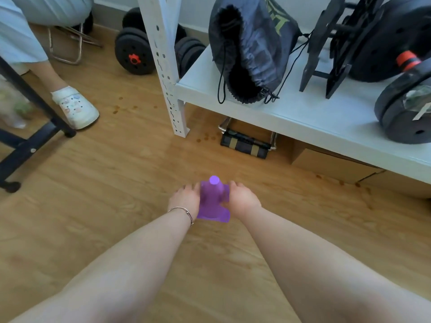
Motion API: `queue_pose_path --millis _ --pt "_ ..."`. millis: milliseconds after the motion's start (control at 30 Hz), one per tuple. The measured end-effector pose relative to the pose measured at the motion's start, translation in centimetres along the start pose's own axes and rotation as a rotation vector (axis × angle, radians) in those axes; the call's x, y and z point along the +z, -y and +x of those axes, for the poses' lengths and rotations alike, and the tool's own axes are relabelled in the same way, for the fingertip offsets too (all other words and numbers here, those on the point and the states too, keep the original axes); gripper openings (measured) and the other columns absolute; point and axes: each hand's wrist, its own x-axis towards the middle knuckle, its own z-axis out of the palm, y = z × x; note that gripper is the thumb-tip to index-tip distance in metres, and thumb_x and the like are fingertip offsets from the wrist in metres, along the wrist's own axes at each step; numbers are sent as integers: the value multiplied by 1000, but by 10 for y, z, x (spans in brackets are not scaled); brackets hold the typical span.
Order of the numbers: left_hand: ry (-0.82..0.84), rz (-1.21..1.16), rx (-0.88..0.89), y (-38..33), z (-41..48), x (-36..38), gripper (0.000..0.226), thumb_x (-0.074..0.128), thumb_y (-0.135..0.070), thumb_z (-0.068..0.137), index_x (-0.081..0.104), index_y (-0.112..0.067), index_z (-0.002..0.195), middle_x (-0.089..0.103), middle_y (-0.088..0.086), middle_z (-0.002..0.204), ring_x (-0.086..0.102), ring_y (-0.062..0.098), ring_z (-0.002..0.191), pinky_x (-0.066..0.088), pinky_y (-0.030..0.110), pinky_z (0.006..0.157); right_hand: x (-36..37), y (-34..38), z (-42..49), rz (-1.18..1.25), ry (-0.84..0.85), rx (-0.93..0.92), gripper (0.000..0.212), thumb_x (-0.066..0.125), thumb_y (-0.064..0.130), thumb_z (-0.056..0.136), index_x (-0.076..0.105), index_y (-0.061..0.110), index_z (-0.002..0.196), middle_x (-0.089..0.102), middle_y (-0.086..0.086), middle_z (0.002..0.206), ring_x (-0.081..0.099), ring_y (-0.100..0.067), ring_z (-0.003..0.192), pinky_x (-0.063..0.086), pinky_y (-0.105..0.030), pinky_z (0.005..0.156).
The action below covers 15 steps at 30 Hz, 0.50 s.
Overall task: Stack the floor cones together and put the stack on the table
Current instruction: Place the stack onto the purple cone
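Note:
A purple cone stack point(212, 199) stands upright on the wooden floor in the middle of the view, with more than one square base showing at its bottom. My left hand point(185, 197) presses against its left side and my right hand point(242, 198) against its right side, so both hands grip it between them. The white table point(303, 117) with its low surface lies to the upper right, beyond the cones.
On the table are a black drawstring bag point(247, 50), a black rack point(331, 47) and dumbbell weights point(403, 113). A white post point(166, 66) stands at its corner. Under it are a cardboard box point(331, 164) and a folded stool point(247, 142). Another person's foot point(74, 107) and black table legs point(30, 141) are at left.

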Motion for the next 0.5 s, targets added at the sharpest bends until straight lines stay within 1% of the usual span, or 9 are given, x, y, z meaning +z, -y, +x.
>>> queue_pose_path --millis 67,133,200,267,367,433,500 --pt "28 -37 -13 2 5 7 50 41 -5 90 35 -16 138 54 13 128 56 35 115 47 43 88 6 1 6 42 30 11 60 67 30 88 40 12 138 53 -13 129 54 -33 122 49 -42 96" --pt "66 -104 -7 5 10 14 55 41 -5 90 30 -16 142 54 15 129 56 37 115 47 44 88 11 0 11 55 57 12 62 65 27 88 38 11 142 54 -14 131 54 -32 122 48 -40 98" --pt "95 -199 12 7 12 19 56 47 -8 87 31 -15 140 55 17 125 59 39 109 48 45 85 14 -1 14 66 84 -2 66 62 26 89 34 13 147 55 -14 133 54 -32 123 47 -38 99" --pt "101 -272 27 10 10 18 55 55 -10 85 34 -14 136 58 18 119 61 40 104 48 45 81 16 -3 15 97 109 -15 71 64 26 88 31 15 150 57 -15 132 55 -34 122 47 -38 98" --pt "112 -319 41 15 3 16 57 63 -14 83 36 -16 134 63 18 115 62 40 102 47 41 77 18 -10 9 136 124 -38 73 68 28 88 30 20 151 62 -11 130 59 -32 118 49 -38 95" --pt "116 -347 58 14 -4 13 58 64 -18 84 36 -18 135 64 16 117 61 38 104 46 38 77 18 -18 0 189 132 -47 73 67 27 89 30 22 151 61 -6 135 58 -29 122 47 -32 96" --pt "118 -393 81 12 -12 10 59 65 -18 84 37 -19 136 64 11 122 61 36 108 45 36 80 16 -25 -11 261 137 -52 72 67 25 90 31 22 152 59 -1 139 56 -25 125 42 -25 94"
